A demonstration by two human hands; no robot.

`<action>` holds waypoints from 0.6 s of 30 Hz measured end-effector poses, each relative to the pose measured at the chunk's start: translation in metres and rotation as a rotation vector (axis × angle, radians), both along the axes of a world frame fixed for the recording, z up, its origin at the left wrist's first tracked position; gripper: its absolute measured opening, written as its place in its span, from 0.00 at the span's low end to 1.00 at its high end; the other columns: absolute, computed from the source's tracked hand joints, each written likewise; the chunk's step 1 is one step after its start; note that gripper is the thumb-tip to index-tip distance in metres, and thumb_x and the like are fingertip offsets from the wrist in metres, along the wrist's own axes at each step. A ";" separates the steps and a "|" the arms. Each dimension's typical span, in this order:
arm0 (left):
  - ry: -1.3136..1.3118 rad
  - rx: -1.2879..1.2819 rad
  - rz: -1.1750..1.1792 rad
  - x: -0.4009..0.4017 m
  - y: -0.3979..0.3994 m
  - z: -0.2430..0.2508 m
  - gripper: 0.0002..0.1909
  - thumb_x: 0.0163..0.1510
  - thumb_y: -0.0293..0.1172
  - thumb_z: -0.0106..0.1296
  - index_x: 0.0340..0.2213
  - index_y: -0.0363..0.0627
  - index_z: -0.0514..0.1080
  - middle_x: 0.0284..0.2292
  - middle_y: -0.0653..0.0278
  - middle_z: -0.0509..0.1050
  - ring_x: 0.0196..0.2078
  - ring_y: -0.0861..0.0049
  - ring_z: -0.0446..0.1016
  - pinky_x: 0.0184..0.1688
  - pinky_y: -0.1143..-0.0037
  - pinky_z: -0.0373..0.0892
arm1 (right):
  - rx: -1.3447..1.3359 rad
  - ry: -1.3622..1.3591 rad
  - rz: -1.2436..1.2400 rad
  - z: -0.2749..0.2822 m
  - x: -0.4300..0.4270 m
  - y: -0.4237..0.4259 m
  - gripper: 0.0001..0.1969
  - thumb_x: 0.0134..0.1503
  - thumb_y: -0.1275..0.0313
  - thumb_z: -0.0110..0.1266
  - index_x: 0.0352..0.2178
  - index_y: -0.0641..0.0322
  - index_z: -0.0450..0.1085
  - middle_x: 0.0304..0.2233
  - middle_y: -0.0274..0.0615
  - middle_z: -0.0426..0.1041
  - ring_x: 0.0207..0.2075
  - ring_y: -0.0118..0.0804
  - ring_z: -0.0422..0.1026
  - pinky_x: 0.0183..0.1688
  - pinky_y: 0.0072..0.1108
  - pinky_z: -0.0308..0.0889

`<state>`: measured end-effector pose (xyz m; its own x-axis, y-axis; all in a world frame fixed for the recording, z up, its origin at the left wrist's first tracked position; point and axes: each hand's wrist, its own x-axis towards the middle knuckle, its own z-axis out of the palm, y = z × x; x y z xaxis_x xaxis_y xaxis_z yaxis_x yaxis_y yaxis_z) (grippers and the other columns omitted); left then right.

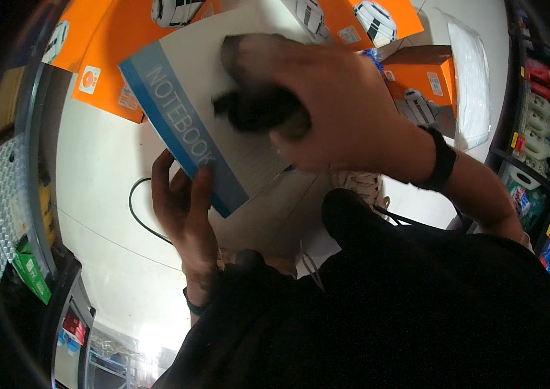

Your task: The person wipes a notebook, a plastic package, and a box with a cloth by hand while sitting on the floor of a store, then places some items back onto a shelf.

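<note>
A notebook [172, 104] with a blue band and a pale cover is held tilted in front of me. My left hand [187, 219] grips its lower left edge, thumb on the cover and the other fingers underneath. Over the upper right of the cover is my right hand [348, 107], blurred and closed around a dark object [260, 109]. Blur hides what kind of object that is, and I cannot tell whether it touches the cover. The right hand covers the notebook's right part.
Orange cartons [114, 53] printed with an appliance picture stand beyond the notebook. Another orange carton [420, 78] is at right, beside a plastic-wrapped white packet [471, 82]. Shelves with bottles [537, 126] line the right. A black cable [134, 194] curves across the pale floor.
</note>
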<state>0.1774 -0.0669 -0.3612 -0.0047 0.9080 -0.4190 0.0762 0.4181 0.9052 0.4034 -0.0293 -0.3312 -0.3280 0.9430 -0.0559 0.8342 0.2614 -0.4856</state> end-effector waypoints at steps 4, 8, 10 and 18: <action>-0.010 0.026 -0.035 -0.004 0.002 -0.004 0.24 0.58 0.29 0.51 0.53 0.30 0.60 0.37 0.49 0.79 0.37 0.69 0.79 0.45 0.73 0.71 | -0.071 -0.066 0.093 0.017 0.001 -0.004 0.36 0.43 0.64 0.64 0.55 0.58 0.64 0.51 0.46 0.71 0.48 0.41 0.73 0.50 0.31 0.68; -0.016 0.010 -0.024 -0.001 0.000 0.001 0.24 0.58 0.28 0.50 0.53 0.30 0.60 0.37 0.49 0.79 0.39 0.70 0.78 0.47 0.74 0.70 | 0.197 -0.058 0.079 -0.001 0.001 0.005 0.30 0.44 0.63 0.66 0.48 0.64 0.69 0.46 0.46 0.75 0.37 0.36 0.78 0.32 0.23 0.75; -0.019 -0.009 -0.030 -0.001 0.002 0.001 0.23 0.59 0.28 0.49 0.53 0.30 0.60 0.38 0.50 0.78 0.39 0.70 0.78 0.47 0.75 0.69 | 0.230 -0.145 0.163 0.004 -0.006 -0.003 0.32 0.44 0.64 0.66 0.50 0.65 0.68 0.48 0.48 0.74 0.38 0.38 0.78 0.33 0.24 0.75; -0.026 0.019 0.002 0.002 -0.002 -0.001 0.22 0.59 0.26 0.49 0.53 0.30 0.60 0.37 0.52 0.78 0.40 0.73 0.76 0.47 0.77 0.67 | 0.139 -0.107 0.043 0.000 0.001 0.004 0.34 0.43 0.64 0.66 0.52 0.65 0.67 0.52 0.48 0.71 0.41 0.39 0.77 0.37 0.26 0.76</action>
